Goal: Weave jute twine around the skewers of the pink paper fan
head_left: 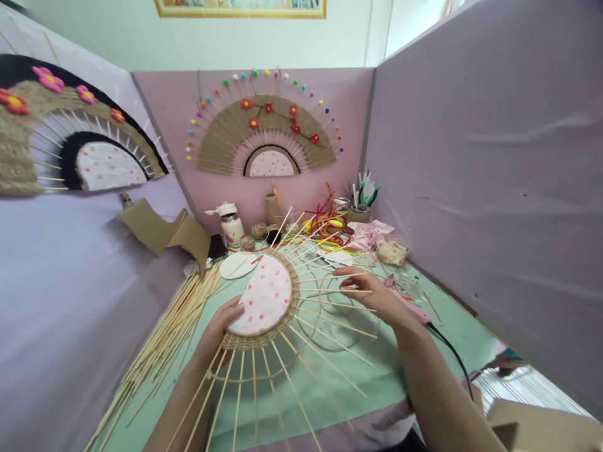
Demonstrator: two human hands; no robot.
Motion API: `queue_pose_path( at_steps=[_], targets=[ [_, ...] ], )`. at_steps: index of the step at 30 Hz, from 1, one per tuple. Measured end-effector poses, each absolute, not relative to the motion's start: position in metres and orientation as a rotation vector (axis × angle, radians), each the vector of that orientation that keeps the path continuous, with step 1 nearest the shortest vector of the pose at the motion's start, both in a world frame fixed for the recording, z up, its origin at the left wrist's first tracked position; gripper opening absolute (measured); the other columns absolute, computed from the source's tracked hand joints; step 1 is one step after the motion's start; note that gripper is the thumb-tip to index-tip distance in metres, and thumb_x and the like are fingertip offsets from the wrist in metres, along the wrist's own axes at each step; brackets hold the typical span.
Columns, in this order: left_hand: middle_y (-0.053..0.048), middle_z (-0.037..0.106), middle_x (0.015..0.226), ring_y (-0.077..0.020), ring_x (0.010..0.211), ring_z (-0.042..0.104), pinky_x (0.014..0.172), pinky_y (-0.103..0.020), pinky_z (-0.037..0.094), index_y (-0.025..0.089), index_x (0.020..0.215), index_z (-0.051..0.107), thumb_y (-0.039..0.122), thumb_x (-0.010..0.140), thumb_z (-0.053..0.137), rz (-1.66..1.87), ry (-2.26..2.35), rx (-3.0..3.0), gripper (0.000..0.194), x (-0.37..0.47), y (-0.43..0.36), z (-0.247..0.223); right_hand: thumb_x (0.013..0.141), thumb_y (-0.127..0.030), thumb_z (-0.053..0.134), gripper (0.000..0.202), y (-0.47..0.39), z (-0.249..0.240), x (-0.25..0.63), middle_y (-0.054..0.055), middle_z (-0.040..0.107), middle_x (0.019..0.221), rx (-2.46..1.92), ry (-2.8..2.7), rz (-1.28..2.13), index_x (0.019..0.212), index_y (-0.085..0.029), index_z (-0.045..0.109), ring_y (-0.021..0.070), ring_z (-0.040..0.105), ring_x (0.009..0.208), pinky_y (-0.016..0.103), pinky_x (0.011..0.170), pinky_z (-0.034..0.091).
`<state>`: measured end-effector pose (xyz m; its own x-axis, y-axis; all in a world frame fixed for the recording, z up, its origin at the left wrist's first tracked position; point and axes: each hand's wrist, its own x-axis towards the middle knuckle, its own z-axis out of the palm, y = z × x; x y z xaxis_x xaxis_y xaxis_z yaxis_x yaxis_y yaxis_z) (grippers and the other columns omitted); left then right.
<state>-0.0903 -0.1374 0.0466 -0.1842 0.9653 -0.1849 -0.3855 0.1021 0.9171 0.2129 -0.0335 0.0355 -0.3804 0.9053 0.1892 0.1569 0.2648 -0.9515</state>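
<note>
My left hand (221,326) grips a half-round fan frame (266,295) near its straight edge, the thumb on the pink-dotted white fabric and the other fingers behind. A woven twine band (294,282) borders the curve, and thin bamboo sticks (325,342) radiate outward from it. A strand of twine (249,379) crosses the lower sticks. My right hand (367,295) is at the stick tips on the right, its fingers loosely bent and apart; no held thing shows. Loops of twine (320,345) lie behind the sticks, left of this hand.
Loose bamboo sticks (164,333) lie along the left. A pink glue gun (412,307) with a black cable is on the right. At the back stand a white bottle (230,226), twine balls (259,231) and a tool pot (360,215). A finished fan (217,141) hangs on the partition.
</note>
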Motion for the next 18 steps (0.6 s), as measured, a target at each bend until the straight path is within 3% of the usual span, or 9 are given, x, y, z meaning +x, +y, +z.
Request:
queue_pose_path(
  at_steps=[3,6,9,12,18],
  targets=[
    [-0.017,0.074,0.098,-0.0324,0.089,0.07,0.077,-0.035,0.055,0.005,0.114,0.066,0.028,0.063,0.073,1.364,1.114,0.72,0.056,-0.092,-0.137,0.045,0.076,-0.035,0.063,0.039,-0.039,0.03,0.249,0.009,0.058,0.125,-1.098,-1.786,0.916,0.114,-0.026,0.064,0.0209,0.065,0.088,0.036,0.076,0.053],
    [-0.018,0.074,0.1,-0.0344,0.093,0.069,0.08,-0.038,0.055,0.005,0.113,0.067,0.028,0.064,0.071,1.326,1.073,0.735,0.055,-0.091,-0.136,0.046,0.08,-0.042,0.057,0.041,-0.041,0.018,0.293,0.013,0.061,0.117,-1.378,-1.814,0.533,0.117,-0.024,0.062,0.0272,0.063,0.095,0.04,0.079,0.052],
    [-0.018,0.073,0.101,-0.0351,0.095,0.069,0.08,-0.039,0.055,0.005,0.112,0.068,0.028,0.065,0.07,1.331,1.069,0.73,0.052,-0.091,-0.135,0.048,0.075,-0.049,0.062,0.052,-0.04,0.004,0.325,0.018,0.063,0.115,-1.697,-1.894,0.212,0.114,-0.016,0.064,0.0356,0.058,0.108,0.047,0.092,0.044],
    [-0.016,0.074,0.099,-0.034,0.095,0.069,0.08,-0.037,0.056,0.006,0.109,0.07,0.026,0.065,0.072,1.372,1.092,0.72,0.048,-0.091,-0.135,0.05,0.074,-0.053,0.062,0.056,-0.036,-0.01,0.335,0.02,0.064,0.115,-1.891,-1.985,0.145,0.112,-0.013,0.066,0.0387,0.055,0.112,0.046,0.092,0.042],
    [-0.014,0.075,0.097,-0.0316,0.091,0.07,0.077,-0.035,0.056,0.007,0.109,0.07,0.027,0.063,0.075,1.415,1.122,0.713,0.05,-0.094,-0.135,0.046,0.076,-0.041,0.06,0.034,-0.03,-0.023,0.324,0.016,0.067,0.103,-1.939,-2.096,0.201,0.098,-0.017,0.07,0.0351,0.057,0.101,0.042,0.086,0.042]
  ],
)
